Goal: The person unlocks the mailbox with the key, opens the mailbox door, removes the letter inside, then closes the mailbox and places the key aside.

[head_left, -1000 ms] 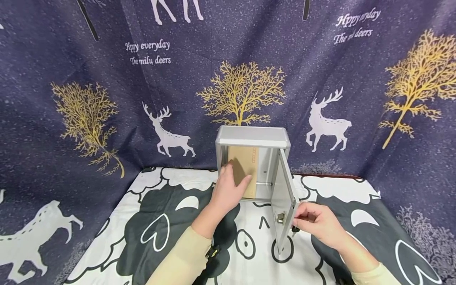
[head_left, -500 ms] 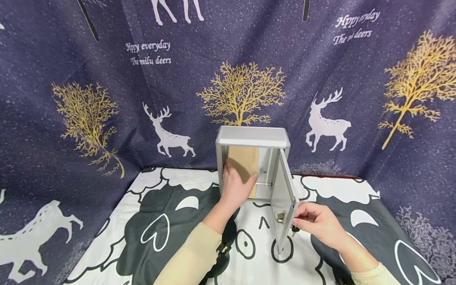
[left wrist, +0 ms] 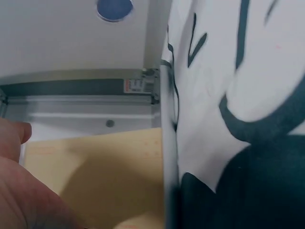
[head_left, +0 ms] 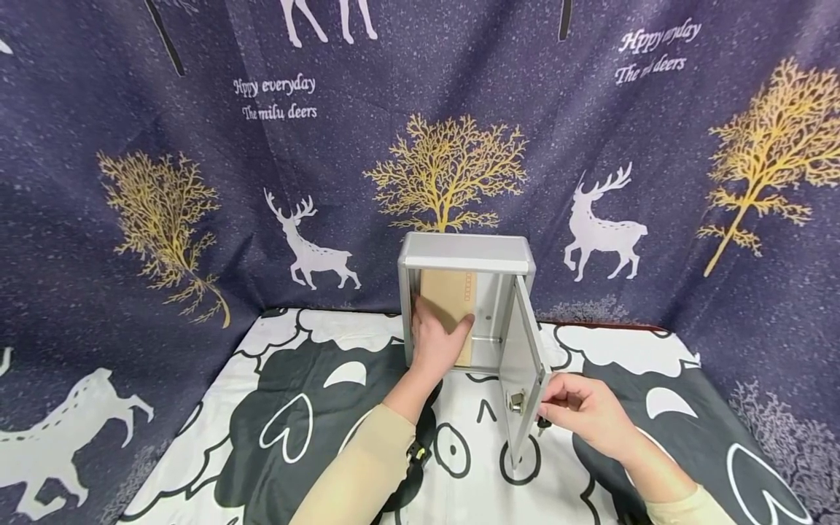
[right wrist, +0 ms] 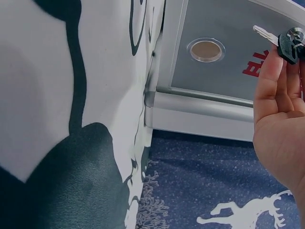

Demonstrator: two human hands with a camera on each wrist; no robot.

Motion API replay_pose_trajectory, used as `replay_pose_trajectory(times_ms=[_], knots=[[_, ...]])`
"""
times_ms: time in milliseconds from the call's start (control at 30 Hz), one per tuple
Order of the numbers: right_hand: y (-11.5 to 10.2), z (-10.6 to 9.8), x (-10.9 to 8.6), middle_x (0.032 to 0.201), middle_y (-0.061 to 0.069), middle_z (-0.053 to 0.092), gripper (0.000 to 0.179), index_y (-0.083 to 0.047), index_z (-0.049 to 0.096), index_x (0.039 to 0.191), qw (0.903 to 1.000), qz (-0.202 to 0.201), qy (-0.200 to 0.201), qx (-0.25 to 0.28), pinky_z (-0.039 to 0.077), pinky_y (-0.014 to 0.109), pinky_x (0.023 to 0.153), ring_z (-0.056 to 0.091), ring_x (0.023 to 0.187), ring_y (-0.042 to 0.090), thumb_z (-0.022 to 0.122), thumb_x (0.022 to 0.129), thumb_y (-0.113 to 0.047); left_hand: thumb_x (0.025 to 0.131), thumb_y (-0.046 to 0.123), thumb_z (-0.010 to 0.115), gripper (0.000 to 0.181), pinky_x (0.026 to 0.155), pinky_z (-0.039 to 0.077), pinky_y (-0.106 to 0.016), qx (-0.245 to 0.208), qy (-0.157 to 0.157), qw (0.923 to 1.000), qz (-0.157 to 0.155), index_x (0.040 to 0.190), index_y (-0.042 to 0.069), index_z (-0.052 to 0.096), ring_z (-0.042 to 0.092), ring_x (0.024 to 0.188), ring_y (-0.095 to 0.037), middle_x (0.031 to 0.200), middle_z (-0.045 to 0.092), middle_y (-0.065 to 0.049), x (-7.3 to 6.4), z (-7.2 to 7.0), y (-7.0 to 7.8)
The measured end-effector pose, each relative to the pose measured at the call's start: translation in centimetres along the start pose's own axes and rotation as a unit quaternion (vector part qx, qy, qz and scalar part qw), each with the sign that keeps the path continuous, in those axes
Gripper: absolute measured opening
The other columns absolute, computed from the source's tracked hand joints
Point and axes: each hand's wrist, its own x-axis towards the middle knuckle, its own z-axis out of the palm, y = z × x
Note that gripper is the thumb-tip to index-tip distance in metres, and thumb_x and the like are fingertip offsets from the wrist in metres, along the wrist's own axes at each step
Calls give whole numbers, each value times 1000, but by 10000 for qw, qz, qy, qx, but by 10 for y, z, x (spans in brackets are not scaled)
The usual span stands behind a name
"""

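A tan envelope [head_left: 448, 292] with small red printed squares stands upright inside a silver metal mailbox [head_left: 466, 251], toward its left side. My left hand [head_left: 434, 339] reaches into the box and holds the envelope across its width, thumb at the right edge and fingers at the left. In the left wrist view, the thumb [left wrist: 21, 132] shows at the envelope's edge. The mailbox door [head_left: 523, 364] hangs open to the right. My right hand [head_left: 584, 408] pinches a black-headed key at the door's lock [right wrist: 296, 33], while a second key [right wrist: 266, 34] dangles beside it.
A black-and-white patterned cloth [head_left: 453, 415] covers the table under the box. Behind it hangs a dark blue curtain [head_left: 354, 182] with deer and golden trees. The door's latch [head_left: 516, 402] juts from its inner face. A round window [right wrist: 206, 50] pierces the door panel.
My left hand has shifted slightly right and spread over the envelope, its thumb moving out to the right edge. The envelope, the door and my right hand look unmoved.
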Motion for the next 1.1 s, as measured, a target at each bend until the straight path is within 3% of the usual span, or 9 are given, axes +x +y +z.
replay_pose_trajectory(times_ms=[300, 467, 867, 1100], knots=[[1, 0, -1, 95, 1, 74, 36, -10, 79, 104, 10000, 35, 21, -20, 52, 33, 55, 63, 71, 10, 73, 92, 23, 102, 53, 76, 115, 132, 31, -52, -721, 415, 9957, -406, 175, -5, 8, 33, 163, -43, 176, 28, -34, 11, 13, -14], [-1, 0, 1, 97, 3, 75, 36, -11, 79, 104, 10000, 58, 13, -68, 52, 33, 56, 63, 72, 11, 74, 92, 22, 102, 51, 74, 108, 130, 33, -55, -861, 617, 9934, -434, 175, -3, 15, 39, 159, -44, 174, 34, -32, 12, 17, -17], [-1, 2, 3, 97, 3, 74, 33, -13, 78, 100, 9997, 251, -1, -56, 54, 34, 58, 63, 73, 13, 76, 93, 20, 106, 52, 69, 90, 121, 43, -59, -892, 576, 9940, -277, 168, -2, 33, 55, 146, -45, 155, 55, -32, 19, 17, -31], [-2, 2, 1, 94, 1, 73, 35, -13, 78, 100, 9997, 242, 13, -50, 53, 33, 58, 62, 72, 13, 75, 91, 21, 104, 43, 78, 67, 110, 50, -59, -656, 742, 9948, 234, 141, -6, 53, 66, 125, -45, 129, 66, -29, 20, 20, -39]])
